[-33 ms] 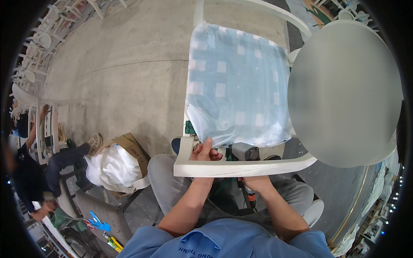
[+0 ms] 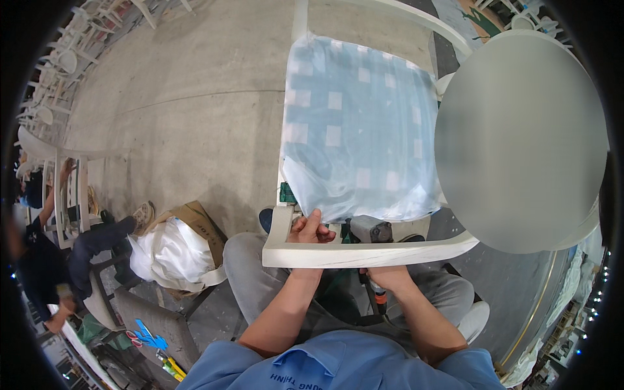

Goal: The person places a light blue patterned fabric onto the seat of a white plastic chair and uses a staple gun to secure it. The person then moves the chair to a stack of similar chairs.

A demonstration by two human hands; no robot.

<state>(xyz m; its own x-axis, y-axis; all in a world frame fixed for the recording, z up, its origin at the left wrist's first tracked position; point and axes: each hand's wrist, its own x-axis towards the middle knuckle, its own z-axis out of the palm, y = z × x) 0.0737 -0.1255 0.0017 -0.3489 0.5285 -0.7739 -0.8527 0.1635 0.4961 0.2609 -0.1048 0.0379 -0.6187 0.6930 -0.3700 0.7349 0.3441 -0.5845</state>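
In front of me is a white wooden chair frame [image 2: 370,254] with a pale blue and white checked seat cushion [image 2: 361,130] under clear plastic. My left hand [image 2: 311,229] reaches up inside the near rail, one finger raised against the cushion's edge and the others curled. What lies in those fingers is hidden. Below the rail, my right hand [image 2: 389,278] is wrapped around the grip of a dark power driver [image 2: 370,231], whose head shows between rail and cushion. An orange-banded connector [image 2: 379,299] hangs under the grip. A green corner piece [image 2: 286,192] sits at the cushion's left edge.
A large blurred grey oval [image 2: 520,140] covers the right side. Left of my knee stands a cardboard box [image 2: 203,224] with white plastic. Scissors [image 2: 134,338], a blue glove [image 2: 151,335] and a yellow tool [image 2: 172,367] lie on a stool. A co-worker [image 2: 45,247] handles another chair.
My hands, the driver and the chair hold their places. At far left, the co-worker's lower hand has shifted slightly.
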